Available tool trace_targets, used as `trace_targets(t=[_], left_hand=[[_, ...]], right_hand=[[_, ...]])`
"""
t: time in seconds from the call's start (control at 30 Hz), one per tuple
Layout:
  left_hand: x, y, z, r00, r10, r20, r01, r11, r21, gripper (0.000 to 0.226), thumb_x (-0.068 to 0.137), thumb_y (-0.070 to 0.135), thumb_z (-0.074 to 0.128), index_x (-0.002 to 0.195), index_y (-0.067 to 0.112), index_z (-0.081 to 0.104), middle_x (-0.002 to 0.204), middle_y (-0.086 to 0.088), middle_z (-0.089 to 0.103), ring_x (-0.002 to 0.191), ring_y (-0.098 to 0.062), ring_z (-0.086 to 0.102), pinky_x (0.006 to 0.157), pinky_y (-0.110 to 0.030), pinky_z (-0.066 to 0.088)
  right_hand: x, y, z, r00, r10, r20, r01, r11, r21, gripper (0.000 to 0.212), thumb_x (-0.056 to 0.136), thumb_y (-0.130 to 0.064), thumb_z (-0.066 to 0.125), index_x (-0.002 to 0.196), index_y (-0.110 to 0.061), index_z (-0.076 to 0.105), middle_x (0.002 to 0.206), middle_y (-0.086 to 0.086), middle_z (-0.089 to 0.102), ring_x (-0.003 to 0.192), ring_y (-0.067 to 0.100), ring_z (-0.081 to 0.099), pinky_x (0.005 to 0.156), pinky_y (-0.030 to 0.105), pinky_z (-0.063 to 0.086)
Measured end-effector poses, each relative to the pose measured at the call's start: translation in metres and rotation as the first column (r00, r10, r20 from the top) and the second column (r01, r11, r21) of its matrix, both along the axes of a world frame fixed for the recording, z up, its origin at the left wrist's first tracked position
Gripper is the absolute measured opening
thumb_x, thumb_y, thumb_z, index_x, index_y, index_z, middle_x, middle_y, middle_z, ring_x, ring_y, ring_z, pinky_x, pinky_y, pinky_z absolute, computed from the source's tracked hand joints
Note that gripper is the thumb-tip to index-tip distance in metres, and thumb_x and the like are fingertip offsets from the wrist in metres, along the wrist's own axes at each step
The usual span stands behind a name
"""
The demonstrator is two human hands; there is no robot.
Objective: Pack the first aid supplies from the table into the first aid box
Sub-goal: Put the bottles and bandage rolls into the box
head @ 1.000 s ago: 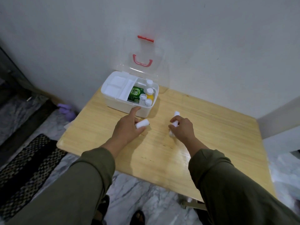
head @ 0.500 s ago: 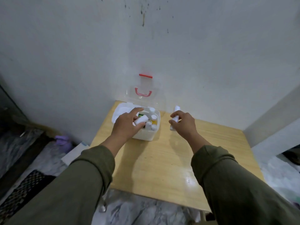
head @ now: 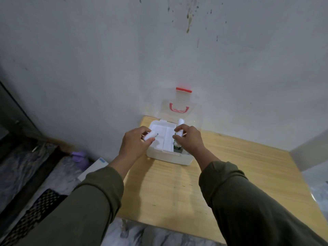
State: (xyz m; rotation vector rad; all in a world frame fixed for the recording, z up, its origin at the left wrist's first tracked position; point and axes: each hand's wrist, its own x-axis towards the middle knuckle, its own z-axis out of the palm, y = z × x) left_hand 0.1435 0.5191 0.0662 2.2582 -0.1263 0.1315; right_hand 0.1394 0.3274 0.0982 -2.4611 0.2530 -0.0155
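In the head view, the left hand pinches a small white roll over the first aid box. The right hand pinches a taller white roll above its right side. Either roll might slip and bounce out onto the table.

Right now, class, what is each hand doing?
Left hand: closed on a white roll over the box's tray.
Right hand: closed on an upright white roll.

table: light wood | on it: white first aid box, lid open, far-left corner
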Motion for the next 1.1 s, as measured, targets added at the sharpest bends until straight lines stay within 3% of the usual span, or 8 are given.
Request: trace_targets(t=[0.23, 0.4, 0.53, 0.7, 0.8, 0.97, 1.1], left_hand=[[0.017, 0.003, -0.006, 0.995, -0.098, -0.027, 0.098, 0.995, 0.015, 0.030, 0.076, 0.031, 0.075, 0.103, 0.020, 0.068, 0.097, 0.000, 0.067, 0.086, -0.017, 0.061, 0.080, -0.028, 0.050], [0.027, 0.006, -0.012, 0.977, -0.197, -0.077, 0.204, 0.975, 0.087, 0.027, 0.080, 0.026, 0.071, 0.107, 0.021, 0.067, 0.106, 0.002, 0.068, 0.098, -0.016, 0.060, 0.084, -0.022, 0.042], [0.036, 0.007, -0.011, 0.968, -0.237, -0.087, 0.249, 0.954, 0.167, 0.027, 0.082, 0.027, 0.069, 0.109, 0.023, 0.067, 0.113, 0.002, 0.066, 0.111, -0.018, 0.053, 0.099, -0.035, 0.037], [0.043, 0.004, -0.014, 0.953, -0.274, -0.126, 0.297, 0.928, 0.225, 0.027, 0.083, 0.032, 0.067, 0.110, 0.029, 0.066, 0.116, 0.001, 0.063, 0.119, -0.016, 0.046, 0.097, -0.034, 0.028], [0.043, 0.003, -0.017, 0.939, -0.309, -0.150, 0.337, 0.912, 0.232, 0.027, 0.083, 0.035, 0.066, 0.110, 0.031, 0.067, 0.119, 0.000, 0.060, 0.122, -0.015, 0.044, 0.098, -0.033, 0.026], [0.045, 0.001, -0.023, 0.951, -0.280, -0.133, 0.305, 0.923, 0.235, 0.019, 0.083, 0.033, 0.067, 0.101, 0.030, 0.072, 0.120, 0.010, 0.063, 0.122, -0.014, 0.042, 0.099, -0.036, 0.030], [0.048, 0.003, -0.025, 0.950, -0.275, -0.148, 0.303, 0.926, 0.223, 0.024, 0.082, 0.034, 0.067, 0.106, 0.030, 0.070, 0.128, 0.010, 0.057, 0.126, -0.014, 0.038, 0.102, -0.037, 0.030]], right_hand=[[0.022, 0.015, -0.018, 0.997, 0.034, -0.067, -0.035, 0.999, -0.018, 0.026, 0.082, -0.022, 0.069, 0.107, -0.017, 0.066, 0.109, 0.013, 0.061, 0.085, 0.021, 0.056, 0.074, 0.025, 0.041], [0.029, 0.018, -0.027, 0.993, 0.033, -0.111, -0.037, 0.999, -0.036, 0.024, 0.082, -0.027, 0.068, 0.106, -0.023, 0.065, 0.112, 0.012, 0.061, 0.093, 0.024, 0.060, 0.083, 0.032, 0.050], [0.034, 0.019, -0.030, 0.991, 0.035, -0.127, -0.042, 0.998, -0.051, 0.024, 0.083, -0.028, 0.068, 0.107, -0.024, 0.065, 0.111, 0.012, 0.061, 0.094, 0.025, 0.060, 0.082, 0.030, 0.047], [0.038, 0.020, -0.033, 0.989, 0.034, -0.145, -0.046, 0.996, -0.077, 0.025, 0.081, -0.029, 0.069, 0.105, -0.024, 0.067, 0.110, 0.013, 0.060, 0.093, 0.026, 0.060, 0.082, 0.029, 0.046], [0.038, 0.019, -0.034, 0.988, 0.028, -0.152, -0.040, 0.996, -0.079, 0.026, 0.081, -0.028, 0.070, 0.107, -0.025, 0.068, 0.114, 0.014, 0.059, 0.097, 0.026, 0.060, 0.091, 0.034, 0.049], [0.039, 0.015, -0.037, 0.985, -0.015, -0.170, 0.001, 0.997, -0.081, 0.036, 0.084, -0.023, 0.068, 0.119, -0.023, 0.064, 0.124, 0.013, 0.056, 0.103, 0.025, 0.060, 0.097, 0.035, 0.049], [0.039, 0.016, -0.040, 0.986, -0.034, -0.165, 0.022, 0.997, -0.076, 0.040, 0.084, -0.023, 0.067, 0.123, -0.023, 0.060, 0.126, 0.012, 0.056, 0.105, 0.026, 0.060, 0.098, 0.038, 0.050]])
